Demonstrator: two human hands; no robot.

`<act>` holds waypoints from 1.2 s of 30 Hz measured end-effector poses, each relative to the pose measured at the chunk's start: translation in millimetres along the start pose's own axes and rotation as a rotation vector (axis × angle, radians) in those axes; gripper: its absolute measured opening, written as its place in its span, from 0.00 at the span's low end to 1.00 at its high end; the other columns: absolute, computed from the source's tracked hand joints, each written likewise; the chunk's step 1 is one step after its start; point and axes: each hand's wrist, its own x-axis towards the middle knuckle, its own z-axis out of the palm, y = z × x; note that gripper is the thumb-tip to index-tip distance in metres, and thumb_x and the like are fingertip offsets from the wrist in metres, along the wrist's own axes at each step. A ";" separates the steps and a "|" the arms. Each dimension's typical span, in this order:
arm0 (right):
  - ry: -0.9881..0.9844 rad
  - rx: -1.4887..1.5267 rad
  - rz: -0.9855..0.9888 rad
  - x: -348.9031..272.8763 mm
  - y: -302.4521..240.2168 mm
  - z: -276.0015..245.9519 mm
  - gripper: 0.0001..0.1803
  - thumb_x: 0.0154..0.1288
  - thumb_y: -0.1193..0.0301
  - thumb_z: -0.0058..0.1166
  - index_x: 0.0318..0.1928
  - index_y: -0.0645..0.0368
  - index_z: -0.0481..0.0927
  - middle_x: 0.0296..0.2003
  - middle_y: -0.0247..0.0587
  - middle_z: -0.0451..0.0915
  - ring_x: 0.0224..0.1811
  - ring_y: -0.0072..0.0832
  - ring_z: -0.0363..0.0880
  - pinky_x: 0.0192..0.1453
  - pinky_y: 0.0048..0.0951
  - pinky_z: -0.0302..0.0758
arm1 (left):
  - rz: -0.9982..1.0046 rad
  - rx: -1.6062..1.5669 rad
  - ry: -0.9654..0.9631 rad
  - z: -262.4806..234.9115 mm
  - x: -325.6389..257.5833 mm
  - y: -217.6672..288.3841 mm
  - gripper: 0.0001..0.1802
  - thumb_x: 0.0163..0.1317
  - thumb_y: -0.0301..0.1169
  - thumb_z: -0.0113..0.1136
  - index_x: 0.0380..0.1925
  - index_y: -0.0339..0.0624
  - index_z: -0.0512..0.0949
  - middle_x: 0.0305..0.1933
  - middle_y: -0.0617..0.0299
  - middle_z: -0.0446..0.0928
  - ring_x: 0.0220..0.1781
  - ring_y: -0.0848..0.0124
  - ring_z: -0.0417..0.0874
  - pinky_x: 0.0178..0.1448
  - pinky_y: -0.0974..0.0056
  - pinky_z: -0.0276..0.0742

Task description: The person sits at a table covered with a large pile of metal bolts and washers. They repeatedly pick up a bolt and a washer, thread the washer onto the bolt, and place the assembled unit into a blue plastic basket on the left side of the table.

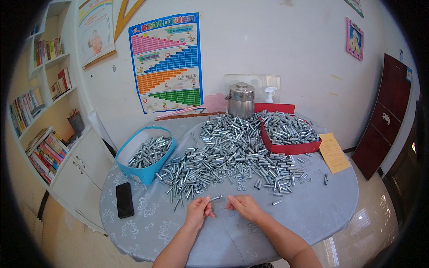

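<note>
At 6 o'clock: left hand (198, 210) pinches a small bolt (216, 197) by one end.
Right hand (243, 206): fingertips bunched beside the bolt's other end — contact hard to make out.
Pile (228, 154): bolts heaped at 12 o'clock.
Boxes: blue box (145, 175) at 10, red box (290, 147) at 2 — both filled.
Phone (124, 199): at 9 o'clock, face dark.

Small metal bolt (216, 197) between left hand (198, 211) and right hand (243, 207).
</note>
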 end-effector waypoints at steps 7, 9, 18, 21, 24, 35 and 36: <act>-0.079 0.188 0.018 0.1 -1.5 0.4 0.20 0.68 0.61 0.35 0.46 0.64 0.73 0.30 0.34 0.76 0.28 0.19 0.72 0.34 0.20 0.70 | 0.012 -0.016 0.019 -0.6 1.0 -1.2 0.11 0.58 0.34 0.54 0.23 0.38 0.71 0.18 0.64 0.68 0.14 0.79 0.63 0.20 0.68 0.72; -0.017 0.185 -0.026 -2.6 -13.4 1.3 0.20 0.68 0.61 0.36 0.48 0.64 0.72 0.30 0.34 0.76 0.28 0.19 0.71 0.33 0.19 0.70 | 0.011 -0.017 0.017 -0.7 -0.1 0.0 0.11 0.58 0.34 0.54 0.24 0.37 0.71 0.18 0.64 0.68 0.14 0.79 0.63 0.20 0.68 0.72; -0.079 0.291 0.025 0.8 -4.0 2.6 0.20 0.67 0.58 0.37 0.45 0.60 0.74 0.28 0.32 0.75 0.25 0.18 0.70 0.30 0.20 0.69 | 0.026 0.019 0.020 -0.2 0.2 -0.9 0.10 0.59 0.33 0.53 0.25 0.39 0.70 0.19 0.65 0.68 0.14 0.79 0.65 0.21 0.68 0.74; -0.114 0.264 0.038 1.5 -0.6 -1.1 0.19 0.65 0.58 0.40 0.40 0.59 0.78 0.28 0.34 0.77 0.25 0.22 0.72 0.31 0.23 0.70 | 0.072 0.012 0.036 -2.3 1.8 -0.7 0.09 0.60 0.33 0.52 0.25 0.40 0.70 0.19 0.65 0.69 0.15 0.79 0.66 0.22 0.68 0.75; 0.184 -0.112 -0.052 -0.2 -7.3 -13.3 0.16 0.61 0.61 0.45 0.35 0.60 0.79 0.28 0.40 0.77 0.27 0.32 0.75 0.33 0.28 0.71 | 0.109 -0.017 0.084 -6.9 5.3 0.8 0.09 0.60 0.32 0.52 0.25 0.40 0.70 0.20 0.65 0.69 0.16 0.79 0.67 0.24 0.67 0.76; 0.596 -0.797 0.041 3.3 26.6 -53.7 0.13 0.49 0.73 0.52 0.38 0.57 0.77 0.34 0.45 0.75 0.39 0.41 0.73 0.42 0.37 0.71 | 0.162 -0.098 0.216 -19.8 9.4 9.7 0.09 0.60 0.30 0.52 0.35 0.35 0.71 0.29 0.57 0.75 0.23 0.76 0.73 0.29 0.66 0.78; 0.602 -0.799 0.043 3.4 28.9 -52.1 0.13 0.48 0.73 0.52 0.38 0.57 0.77 0.34 0.45 0.75 0.39 0.41 0.73 0.42 0.37 0.71 | 0.187 -0.107 0.237 -20.9 9.4 11.5 0.08 0.59 0.30 0.52 0.35 0.35 0.71 0.29 0.57 0.75 0.23 0.76 0.73 0.30 0.66 0.78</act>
